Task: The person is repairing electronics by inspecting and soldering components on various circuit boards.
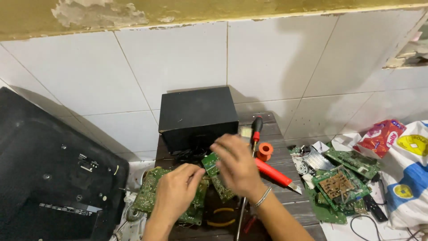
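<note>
— What have the hands got?

— My right hand [238,167], frame centre, pinches a small green board [217,176]; its long axis runs from upper left down to lower right. My left hand [176,189], just lower left, has fingertips pressed together at the board's edge, over a bigger board [151,192].

— Which is nearer?

— Both touch it. Red cutter [276,174] lies right; black box [198,117] above.

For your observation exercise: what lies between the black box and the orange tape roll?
In the head view, a red-handled screwdriver stands between the black box and the orange tape roll.
</note>
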